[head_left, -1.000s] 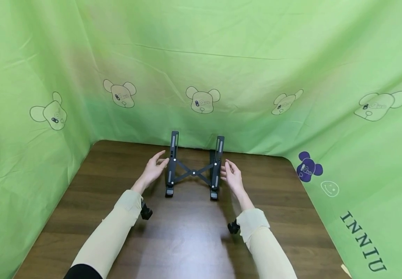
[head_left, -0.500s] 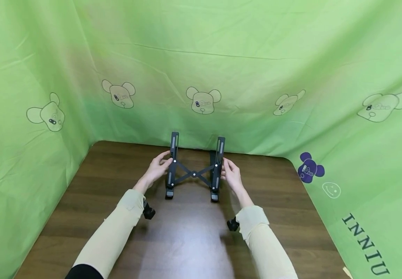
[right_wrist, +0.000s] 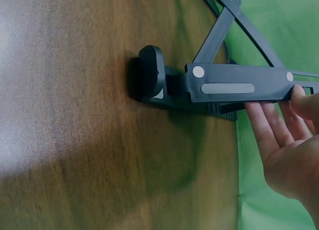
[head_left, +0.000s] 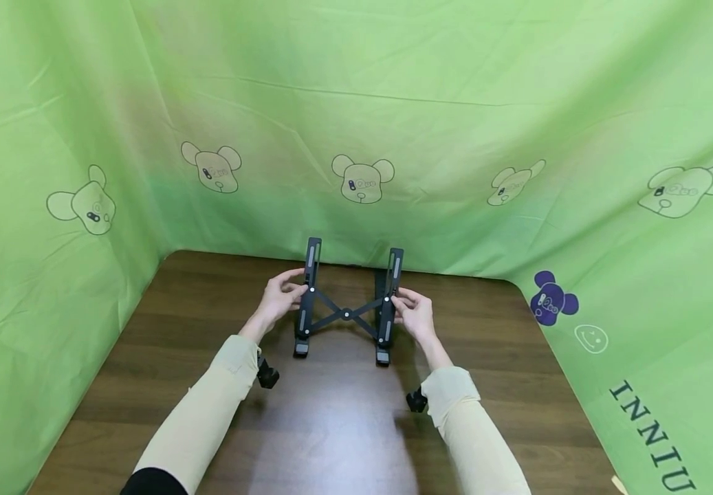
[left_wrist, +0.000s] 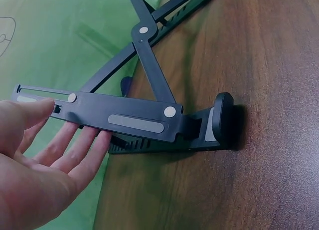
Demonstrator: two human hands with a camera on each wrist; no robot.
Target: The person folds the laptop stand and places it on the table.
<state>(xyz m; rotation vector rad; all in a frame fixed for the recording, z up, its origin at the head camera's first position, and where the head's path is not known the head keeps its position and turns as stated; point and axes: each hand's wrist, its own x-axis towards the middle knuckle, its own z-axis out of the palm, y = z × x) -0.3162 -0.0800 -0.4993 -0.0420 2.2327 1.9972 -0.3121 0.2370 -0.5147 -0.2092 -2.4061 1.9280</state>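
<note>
A dark foldable laptop stand point(head_left: 346, 314) stands unfolded near the far edge of the table, its two arms joined by an X-shaped brace. My left hand point(head_left: 278, 300) grips the left arm point(left_wrist: 134, 121), thumb on top and fingers under its edge. On the other side my right hand point(head_left: 417, 316) pinches the right arm point(right_wrist: 234, 85) between thumb and fingers. Front lips with grey pads turn up at the near ends, and both feet rest on the wood. The fingertips under the arms are partly hidden.
The brown wooden table point(head_left: 344, 426) ends just behind the stand. A green cloth point(head_left: 356, 103) printed with bear heads hangs around the back and both sides. Small black wrist cameras point(head_left: 267, 372) sit below each cuff.
Both hands have closed in from beside the stand and taken hold of its arms. The stand has shifted slightly toward me and to the right.
</note>
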